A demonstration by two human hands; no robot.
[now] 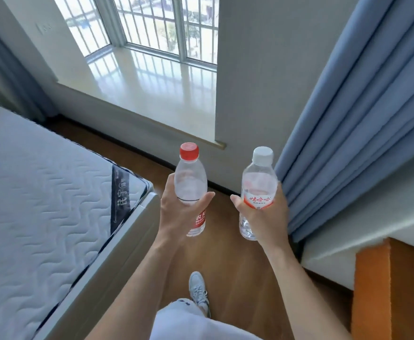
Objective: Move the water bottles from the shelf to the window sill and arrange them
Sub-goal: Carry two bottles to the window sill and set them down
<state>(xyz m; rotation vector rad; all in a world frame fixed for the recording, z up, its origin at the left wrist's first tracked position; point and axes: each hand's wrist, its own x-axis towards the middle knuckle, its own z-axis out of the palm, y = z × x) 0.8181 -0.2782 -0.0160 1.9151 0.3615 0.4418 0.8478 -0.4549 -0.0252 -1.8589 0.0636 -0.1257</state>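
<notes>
My left hand (176, 212) grips a clear water bottle with a red cap (190, 177) around its middle, held upright over the wooden floor. A second clear bottle with a white cap and red-lettered label (257, 180) stands upright in my right hand (264, 217). The two bottles are side by side, a short gap apart. Ahead and above them lies the glossy white window sill (152, 87), bare and reflecting the barred window. The shelf is not in view.
A mattress on a bed frame (41, 192) fills the left side. Blue curtains (348, 119) hang on the right beside a white wall section (262, 69). An orange wooden cabinet corner (392, 290) sits at the lower right. My shoe (198, 290) is on the wooden floor.
</notes>
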